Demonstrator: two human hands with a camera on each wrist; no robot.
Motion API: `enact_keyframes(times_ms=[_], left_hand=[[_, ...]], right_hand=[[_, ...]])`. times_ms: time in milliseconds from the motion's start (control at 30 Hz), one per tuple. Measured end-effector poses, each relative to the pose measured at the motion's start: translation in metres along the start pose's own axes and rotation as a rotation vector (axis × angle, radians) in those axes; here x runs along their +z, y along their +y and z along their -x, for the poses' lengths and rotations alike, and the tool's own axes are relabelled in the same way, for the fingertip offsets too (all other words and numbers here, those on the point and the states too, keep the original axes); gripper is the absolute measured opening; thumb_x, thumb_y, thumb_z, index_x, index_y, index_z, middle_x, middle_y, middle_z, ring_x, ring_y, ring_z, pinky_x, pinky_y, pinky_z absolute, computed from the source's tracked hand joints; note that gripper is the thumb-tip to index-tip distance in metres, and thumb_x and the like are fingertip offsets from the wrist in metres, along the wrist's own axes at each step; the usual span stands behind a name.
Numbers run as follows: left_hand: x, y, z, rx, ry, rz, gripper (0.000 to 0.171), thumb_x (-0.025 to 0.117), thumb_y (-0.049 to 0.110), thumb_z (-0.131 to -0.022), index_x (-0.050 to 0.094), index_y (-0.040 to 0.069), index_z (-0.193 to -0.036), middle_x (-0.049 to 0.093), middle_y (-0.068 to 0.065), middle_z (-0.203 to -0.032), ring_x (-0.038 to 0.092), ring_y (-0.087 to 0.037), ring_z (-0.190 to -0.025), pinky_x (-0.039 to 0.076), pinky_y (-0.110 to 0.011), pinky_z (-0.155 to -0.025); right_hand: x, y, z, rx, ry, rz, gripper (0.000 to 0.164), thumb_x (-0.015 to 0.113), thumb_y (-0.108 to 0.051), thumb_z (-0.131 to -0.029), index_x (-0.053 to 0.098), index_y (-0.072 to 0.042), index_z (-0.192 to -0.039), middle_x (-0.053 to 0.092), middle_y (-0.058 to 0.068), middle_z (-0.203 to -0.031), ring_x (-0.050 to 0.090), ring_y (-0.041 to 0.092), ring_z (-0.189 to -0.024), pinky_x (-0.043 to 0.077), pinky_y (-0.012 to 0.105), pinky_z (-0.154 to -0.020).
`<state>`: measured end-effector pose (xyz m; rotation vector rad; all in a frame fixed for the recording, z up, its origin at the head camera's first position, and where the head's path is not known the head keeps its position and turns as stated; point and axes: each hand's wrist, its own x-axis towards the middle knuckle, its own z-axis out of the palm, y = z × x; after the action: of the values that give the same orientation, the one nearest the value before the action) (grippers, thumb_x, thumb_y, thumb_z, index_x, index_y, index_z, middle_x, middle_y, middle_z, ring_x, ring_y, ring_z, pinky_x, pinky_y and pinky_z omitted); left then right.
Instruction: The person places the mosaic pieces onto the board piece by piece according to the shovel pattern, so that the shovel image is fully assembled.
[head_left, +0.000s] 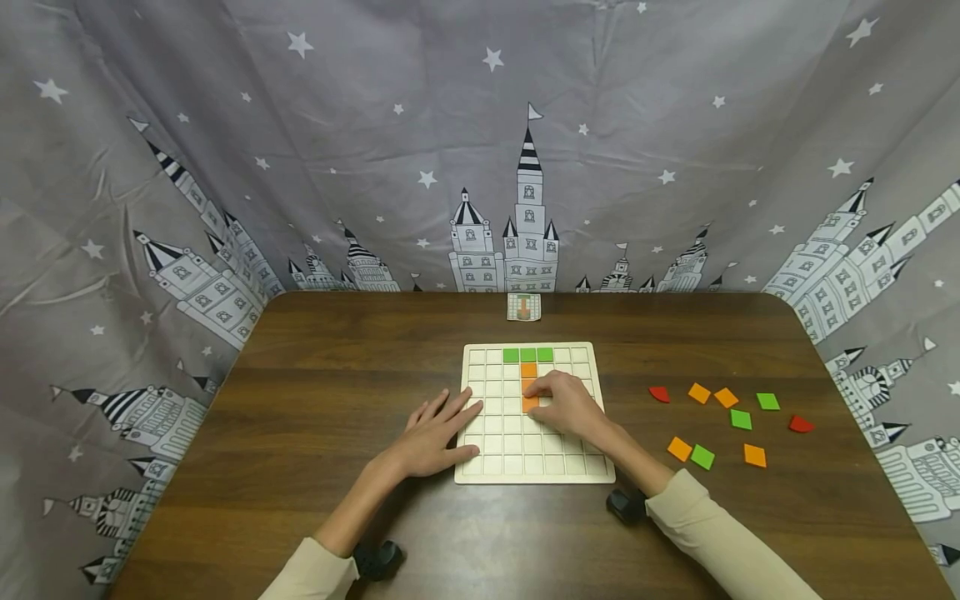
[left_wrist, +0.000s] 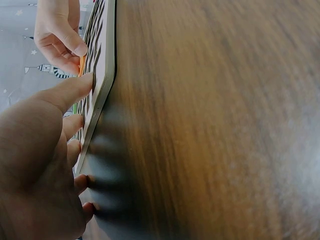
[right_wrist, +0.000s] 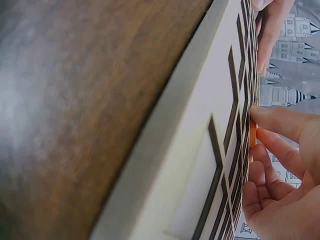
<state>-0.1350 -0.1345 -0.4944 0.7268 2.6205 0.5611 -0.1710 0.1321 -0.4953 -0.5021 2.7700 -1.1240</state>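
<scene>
The right hand (head_left: 567, 407) pinches an orange tile (head_left: 529, 403) on a gridded board (head_left: 521, 446); the left hand (head_left: 432, 439), fingers spread, touches its edge.

A gray fabric curtain (head_left: 360, 58) printed with white stars (head_left: 492, 58) and black-and-white castles (head_left: 530, 218) hangs behind and beside a brown wood-grain table (head_left: 337, 342), its near side catching a pale sheen (head_left: 480, 542)
</scene>
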Motion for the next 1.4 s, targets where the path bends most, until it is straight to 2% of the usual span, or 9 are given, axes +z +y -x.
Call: enact_keyframes(times_ms=[333,600,833,1167,1400], left_hand=[[0.000,0.000,0.000,0.004,0.009,0.000,0.068,0.056,0.044,-0.101,0.032,0.019,-0.159,0.017,-0.007,-0.165,0.006,-0.039,-0.150,0.007,-0.064,-0.113],[0.000,-0.001,0.001,0.026,0.013,0.005,0.068,0.055,0.045,-0.101,0.031,0.018,-0.159,0.016,-0.008,-0.165,0.006,-0.040,-0.150,0.007,-0.065,-0.112],[-0.001,-0.001,0.001,0.031,0.019,0.015,0.068,0.056,0.044,-0.101,0.031,0.018,-0.159,0.017,-0.008,-0.165,0.006,-0.040,-0.150,0.007,-0.066,-0.112],[0.000,-0.001,0.001,0.032,0.023,0.014,0.068,0.056,0.044,-0.101,0.031,0.017,-0.159,0.017,-0.008,-0.165,0.006,-0.040,-0.150,0.007,-0.067,-0.111],[0.000,-0.002,0.000,0.028,0.023,0.008,0.068,0.056,0.044,-0.101,0.031,0.017,-0.159,0.017,-0.008,-0.165,0.007,-0.040,-0.150,0.007,-0.067,-0.111]], right_hand=[[-0.002,0.000,0.000,-0.008,0.007,0.014,0.020,0.081,-0.006,-0.075,0.078,-0.009,-0.094,0.070,0.000,-0.098,0.062,0.022,-0.096,0.049,0.039,-0.087],[-0.017,0.007,0.008,-0.010,0.042,-0.036,0.018,0.081,-0.012,-0.079,0.078,-0.008,-0.096,0.070,0.001,-0.098,0.063,0.022,-0.093,0.050,0.040,-0.084],[-0.047,0.025,0.029,-0.001,0.140,-0.074,0.021,0.079,-0.011,-0.083,0.077,-0.004,-0.103,0.070,0.007,-0.105,0.063,0.029,-0.096,0.050,0.046,-0.082],[-0.099,0.070,0.069,0.069,0.227,0.011,0.028,0.077,-0.017,-0.089,0.074,-0.002,-0.113,0.065,0.019,-0.118,0.060,0.040,-0.107,0.046,0.057,-0.089],[-0.130,0.103,0.094,0.143,0.257,0.059,0.038,0.076,-0.023,-0.091,0.069,0.001,-0.120,0.065,0.025,-0.120,0.061,0.044,-0.104,0.048,0.058,-0.084]])
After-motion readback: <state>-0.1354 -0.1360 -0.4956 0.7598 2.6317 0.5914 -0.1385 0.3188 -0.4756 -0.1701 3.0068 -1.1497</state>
